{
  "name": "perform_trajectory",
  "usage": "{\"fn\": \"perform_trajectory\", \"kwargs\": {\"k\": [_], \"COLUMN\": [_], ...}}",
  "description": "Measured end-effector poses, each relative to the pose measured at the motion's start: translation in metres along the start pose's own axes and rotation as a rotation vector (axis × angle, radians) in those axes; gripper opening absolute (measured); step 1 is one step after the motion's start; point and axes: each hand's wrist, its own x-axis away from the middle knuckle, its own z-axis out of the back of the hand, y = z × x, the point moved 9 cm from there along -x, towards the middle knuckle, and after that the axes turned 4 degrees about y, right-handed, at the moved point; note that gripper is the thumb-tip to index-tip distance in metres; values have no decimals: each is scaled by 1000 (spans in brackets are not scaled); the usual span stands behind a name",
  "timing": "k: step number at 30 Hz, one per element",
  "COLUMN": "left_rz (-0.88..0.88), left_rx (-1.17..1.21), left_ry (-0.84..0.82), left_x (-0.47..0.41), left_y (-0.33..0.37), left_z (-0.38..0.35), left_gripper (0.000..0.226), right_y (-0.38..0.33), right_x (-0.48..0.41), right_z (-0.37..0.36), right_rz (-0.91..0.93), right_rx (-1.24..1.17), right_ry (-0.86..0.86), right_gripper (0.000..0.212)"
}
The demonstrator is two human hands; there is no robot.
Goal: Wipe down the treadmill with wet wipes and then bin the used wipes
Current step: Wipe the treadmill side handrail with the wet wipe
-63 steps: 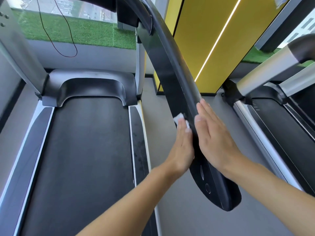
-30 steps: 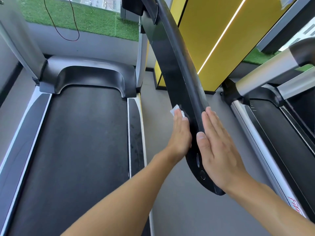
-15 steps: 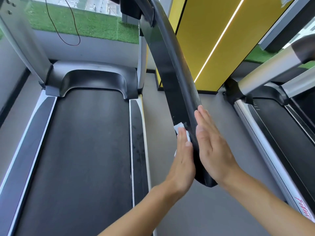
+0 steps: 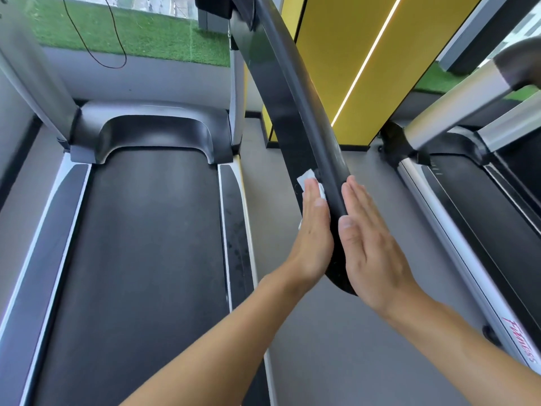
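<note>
The treadmill's black right handrail (image 4: 295, 92) slopes down from the top middle towards me. Flat, with its fingers straight, my left hand (image 4: 314, 232) presses a white wet wipe (image 4: 307, 177) against the rail's left side near its lower end; only the wipe's top corner and an edge show past the fingers. On the rail's right side my right hand (image 4: 371, 241) lies flat with straight fingers and holds nothing. The black running belt (image 4: 146, 244) lies below to the left.
A second treadmill (image 4: 480, 218) with silver rails stands to the right, across a strip of grey floor (image 4: 345, 347). A yellow wall panel (image 4: 351, 54) rises behind the handrail. Green turf and a thin hanging black cable (image 4: 96, 33) lie beyond the treadmill's front hood.
Over the last two seconds both hands have slid up and down the lower rail with the wipe. Since half a second ago they moved slightly up the rail.
</note>
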Motion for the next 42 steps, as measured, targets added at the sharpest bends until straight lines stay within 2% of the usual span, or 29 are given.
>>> {"fn": "perform_trajectory", "kwargs": {"k": [6, 10, 14, 16, 20, 26, 31, 35, 37, 42], "left_rz": [-55, 80, -22, -62, 5, -64, -33, -221, -250, -179], "left_rx": [-67, 21, -48, -70, -55, -44, 6, -137, -165, -82], "left_ry": [-91, -26, -99, -119, -43, -91, -13, -81, -77, 1], "left_x": [52, 14, 63, 77, 42, 95, 46, 82, 76, 40], "left_y": [-29, -34, -37, -43, -51, -54, -42, -23, -25, -14], "left_z": [-19, -2, -18, -20, -5, -27, -14, -26, -24, -17], "left_gripper": [54, 64, 56, 55, 54, 56, 57, 54, 54, 54], "right_y": [-1, -6, -10, -7, -4, -2, -2, 1, 2, 2], "right_x": [1, 4, 19, 20, 17, 18, 18, 20, 19, 20], "right_z": [1, 2, 1, 1, 1, 1, 1, 1, 2, 0], "right_rz": [6, 36, 81, 82, 62, 39, -3, -67, -87, -153], "right_rx": [54, 210, 307, 286, 197, 222, 195, 134, 108, 37], "right_ry": [1, -19, -10, 3, 2, 0, -13, -50, -60, -116], "right_gripper": [70, 71, 67, 65, 65, 66, 71, 76, 74, 58]}}
